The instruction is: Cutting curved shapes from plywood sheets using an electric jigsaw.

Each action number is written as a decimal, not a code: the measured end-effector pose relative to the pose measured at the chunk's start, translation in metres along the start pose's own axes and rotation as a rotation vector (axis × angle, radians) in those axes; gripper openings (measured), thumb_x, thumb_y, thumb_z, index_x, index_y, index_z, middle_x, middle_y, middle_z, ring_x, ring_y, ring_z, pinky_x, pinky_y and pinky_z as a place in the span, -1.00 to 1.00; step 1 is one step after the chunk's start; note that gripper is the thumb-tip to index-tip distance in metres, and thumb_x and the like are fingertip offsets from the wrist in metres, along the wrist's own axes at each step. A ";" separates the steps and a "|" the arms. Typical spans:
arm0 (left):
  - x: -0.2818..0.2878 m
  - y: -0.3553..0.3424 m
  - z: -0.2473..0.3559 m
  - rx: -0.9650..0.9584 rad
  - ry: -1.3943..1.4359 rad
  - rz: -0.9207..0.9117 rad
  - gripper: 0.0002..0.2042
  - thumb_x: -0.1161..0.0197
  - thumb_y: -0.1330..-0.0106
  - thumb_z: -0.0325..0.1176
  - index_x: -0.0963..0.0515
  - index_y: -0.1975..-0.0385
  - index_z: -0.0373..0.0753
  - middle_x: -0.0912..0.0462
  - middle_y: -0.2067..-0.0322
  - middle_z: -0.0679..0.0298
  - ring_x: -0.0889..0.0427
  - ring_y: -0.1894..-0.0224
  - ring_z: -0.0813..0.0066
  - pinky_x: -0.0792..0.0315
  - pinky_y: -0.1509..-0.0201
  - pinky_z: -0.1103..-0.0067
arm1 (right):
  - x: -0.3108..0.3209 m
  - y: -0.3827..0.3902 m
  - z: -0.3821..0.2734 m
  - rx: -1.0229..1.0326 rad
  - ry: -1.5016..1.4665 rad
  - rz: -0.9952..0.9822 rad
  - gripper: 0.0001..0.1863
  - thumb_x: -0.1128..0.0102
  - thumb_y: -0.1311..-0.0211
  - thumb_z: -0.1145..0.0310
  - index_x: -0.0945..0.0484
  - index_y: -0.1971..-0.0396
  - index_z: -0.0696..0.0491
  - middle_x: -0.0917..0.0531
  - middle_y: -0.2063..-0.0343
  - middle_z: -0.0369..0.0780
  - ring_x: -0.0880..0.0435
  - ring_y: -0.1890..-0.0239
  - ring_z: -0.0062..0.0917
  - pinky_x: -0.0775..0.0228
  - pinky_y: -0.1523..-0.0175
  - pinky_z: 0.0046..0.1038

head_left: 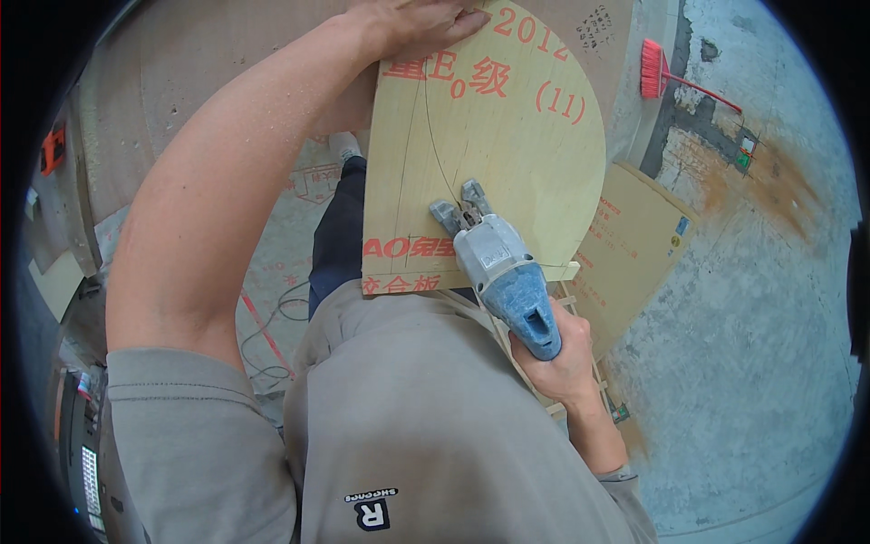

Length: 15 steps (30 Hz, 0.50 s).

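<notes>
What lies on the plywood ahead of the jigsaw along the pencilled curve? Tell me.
Nothing visible. The jigsaw, gripped by the right hand, sits on the plywood board, and the surface ahead is bare. The left hand presses the board's far edge, off to the side of the curve.

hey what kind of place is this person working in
Most likely a construction site or a rough workshop under renovation. The floor is bare, stained concrete, the right hand runs a jigsaw over a plywood board steadied by the left hand, and a red broom lies nearby.
</notes>
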State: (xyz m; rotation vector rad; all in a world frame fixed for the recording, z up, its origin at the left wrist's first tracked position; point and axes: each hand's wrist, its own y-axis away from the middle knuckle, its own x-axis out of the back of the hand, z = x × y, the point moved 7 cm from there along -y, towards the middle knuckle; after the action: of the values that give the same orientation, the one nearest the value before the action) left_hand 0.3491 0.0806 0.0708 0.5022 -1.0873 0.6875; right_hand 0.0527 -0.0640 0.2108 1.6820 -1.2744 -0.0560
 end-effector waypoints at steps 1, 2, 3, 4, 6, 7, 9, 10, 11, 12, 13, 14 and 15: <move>0.000 0.001 0.000 0.004 0.004 0.009 -0.54 -0.04 -0.46 -0.08 -0.51 -0.28 -0.09 -0.34 -0.41 0.11 -0.17 -0.54 0.19 0.18 -0.54 -0.22 | 0.000 0.000 0.000 0.011 0.001 0.004 -0.77 -0.38 0.03 0.50 -0.58 0.31 0.14 -0.67 0.50 -0.04 -0.72 0.41 -0.08 -0.54 0.25 -0.31; 0.001 0.000 0.001 0.002 0.004 0.010 -0.54 -0.04 -0.46 -0.08 -0.51 -0.28 -0.09 -0.34 -0.41 0.11 -0.17 -0.54 0.19 0.18 -0.54 -0.22 | 0.000 0.001 -0.001 0.020 0.001 0.010 -0.77 -0.38 0.02 0.50 -0.58 0.32 0.13 -0.67 0.51 -0.04 -0.72 0.42 -0.08 -0.54 0.26 -0.31; 0.001 0.000 0.002 0.006 0.002 -0.007 -0.54 -0.05 -0.46 -0.08 -0.50 -0.28 -0.10 -0.34 -0.42 0.10 -0.17 -0.54 0.19 0.19 -0.54 -0.22 | 0.000 0.001 -0.001 0.020 0.001 0.012 -0.77 -0.38 0.02 0.50 -0.58 0.32 0.13 -0.67 0.51 -0.04 -0.72 0.42 -0.08 -0.54 0.26 -0.31; 0.001 0.000 0.002 0.010 0.000 -0.024 -0.54 -0.05 -0.46 -0.08 -0.50 -0.28 -0.10 -0.34 -0.42 0.10 -0.17 -0.54 0.18 0.19 -0.54 -0.23 | 0.000 0.001 -0.001 0.011 0.003 0.014 -0.78 -0.38 0.02 0.50 -0.58 0.32 0.13 -0.67 0.51 -0.04 -0.72 0.43 -0.08 -0.54 0.26 -0.31; 0.000 0.001 0.002 0.014 0.004 -0.010 -0.53 -0.05 -0.46 -0.07 -0.50 -0.28 -0.10 -0.33 -0.42 0.09 -0.17 -0.54 0.18 0.19 -0.54 -0.23 | -0.001 0.002 -0.001 0.004 0.006 0.014 -0.78 -0.38 0.01 0.49 -0.58 0.32 0.13 -0.66 0.52 -0.04 -0.71 0.43 -0.08 -0.53 0.27 -0.30; -0.001 0.002 0.002 0.017 0.008 0.004 -0.53 -0.06 -0.45 -0.07 -0.50 -0.28 -0.10 -0.32 -0.43 0.08 -0.17 -0.54 0.18 0.19 -0.54 -0.24 | -0.002 0.002 -0.002 0.010 -0.003 0.021 -0.78 -0.38 0.00 0.49 -0.58 0.32 0.13 -0.66 0.52 -0.04 -0.72 0.44 -0.08 -0.53 0.27 -0.30; 0.003 0.002 0.005 0.009 0.020 -0.007 -0.53 -0.06 -0.45 -0.06 -0.50 -0.28 -0.11 -0.32 -0.43 0.07 -0.17 -0.54 0.17 0.20 -0.54 -0.24 | -0.001 0.004 -0.002 0.011 -0.013 0.029 -0.79 -0.38 0.00 0.48 -0.58 0.32 0.13 -0.66 0.53 -0.03 -0.72 0.44 -0.08 -0.53 0.27 -0.31; 0.004 0.001 0.007 0.001 0.031 -0.018 -0.53 -0.06 -0.45 -0.06 -0.50 -0.28 -0.11 -0.32 -0.44 0.07 -0.18 -0.55 0.16 0.21 -0.53 -0.25 | 0.000 0.004 -0.002 0.007 -0.015 0.028 -0.79 -0.38 -0.01 0.48 -0.58 0.32 0.13 -0.66 0.52 -0.03 -0.72 0.44 -0.08 -0.53 0.27 -0.31; 0.003 0.001 0.007 0.002 0.030 -0.018 -0.53 -0.06 -0.45 -0.06 -0.50 -0.28 -0.11 -0.32 -0.44 0.07 -0.18 -0.55 0.16 0.21 -0.53 -0.25 | 0.000 0.004 -0.002 0.007 -0.017 0.026 -0.79 -0.38 -0.01 0.48 -0.57 0.32 0.13 -0.67 0.52 -0.03 -0.72 0.43 -0.09 -0.53 0.27 -0.31; 0.002 0.001 0.006 0.013 0.028 -0.010 -0.53 -0.06 -0.45 -0.06 -0.50 -0.28 -0.11 -0.32 -0.43 0.06 -0.18 -0.54 0.15 0.22 -0.53 -0.25 | 0.000 0.004 -0.003 0.007 -0.018 0.027 -0.79 -0.38 -0.01 0.48 -0.57 0.32 0.13 -0.67 0.52 -0.03 -0.72 0.43 -0.09 -0.53 0.27 -0.31; 0.000 0.002 0.006 0.024 0.026 -0.002 -0.53 -0.06 -0.45 -0.07 -0.50 -0.28 -0.10 -0.33 -0.43 0.06 -0.19 -0.54 0.15 0.23 -0.53 -0.25 | 0.001 0.004 -0.005 0.017 -0.011 0.037 -0.78 -0.38 -0.01 0.48 -0.57 0.33 0.13 -0.67 0.52 -0.04 -0.72 0.43 -0.09 -0.53 0.27 -0.32; -0.010 0.003 0.001 0.025 0.025 -0.003 -0.53 -0.06 -0.45 -0.07 -0.50 -0.28 -0.10 -0.33 -0.43 0.06 -0.19 -0.54 0.15 0.23 -0.53 -0.25 | 0.001 0.004 -0.008 0.027 -0.004 0.047 -0.78 -0.39 0.00 0.48 -0.57 0.33 0.13 -0.67 0.52 -0.04 -0.72 0.44 -0.09 -0.53 0.27 -0.32; -0.011 0.007 -0.003 -0.041 0.043 0.149 -0.53 -0.05 -0.45 -0.07 -0.50 -0.28 -0.11 -0.33 -0.43 0.06 -0.19 -0.54 0.15 0.23 -0.54 -0.25 | 0.000 0.004 -0.009 0.031 -0.005 0.043 -0.78 -0.39 0.00 0.48 -0.57 0.33 0.13 -0.67 0.52 -0.04 -0.72 0.44 -0.09 -0.53 0.27 -0.32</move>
State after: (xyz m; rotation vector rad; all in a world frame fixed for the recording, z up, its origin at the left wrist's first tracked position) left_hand 0.3429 0.0845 0.0601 0.3725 -1.1038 0.8009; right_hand 0.0550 -0.0584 0.2184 1.6806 -1.3207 -0.0145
